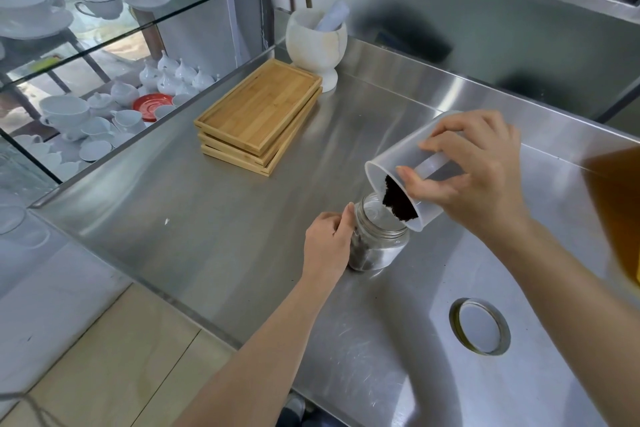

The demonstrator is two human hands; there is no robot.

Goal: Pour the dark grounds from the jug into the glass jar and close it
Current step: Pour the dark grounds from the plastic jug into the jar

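Right of centre in the frame, the translucent plastic jug (pixel 408 177) is held tilted by the right hand (pixel 478 170), its fingers wrapped closed around the wall, mouth angled down-left directly over the open glass jar (pixel 377 236). Dark grounds (pixel 398 201) are gathered at the lower lip. The jar is steadied upright by the left hand (pixel 329 243), closed on its left side. The lid (pixel 479 326) lies lower right, well apart.
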